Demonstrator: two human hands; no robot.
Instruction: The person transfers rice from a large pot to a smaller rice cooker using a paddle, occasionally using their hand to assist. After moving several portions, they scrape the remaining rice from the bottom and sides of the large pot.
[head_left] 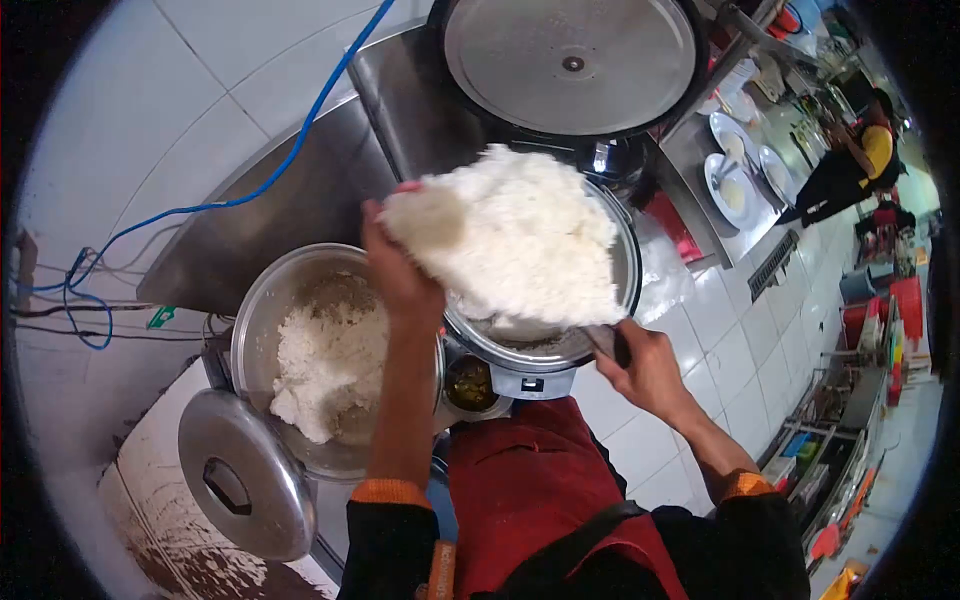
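A big clump of cooked white rice (520, 235) hangs above the rice cooker's inner pot (630, 270), which it partly covers. My left hand (400, 265) is closed against the clump's left end, with some fingers hidden behind it. My right hand (645, 370) is closed around the handle of a spatula (602, 340), whose blade is mostly hidden by the rice. Left of the cooker, a large metal pot (255, 320) holds more rice (325, 360), and my left forearm passes over its right side. The cooker's round lid (570, 60) stands raised behind.
A metal pot lid (235, 475) leans by the left pot. Between pot and cooker stands a small container (470, 385) of dark greenish food. Plates (735, 190) with rice lie on a right-hand counter. A blue cable (300, 140) runs along the wall. Another person (860, 160) stands far right.
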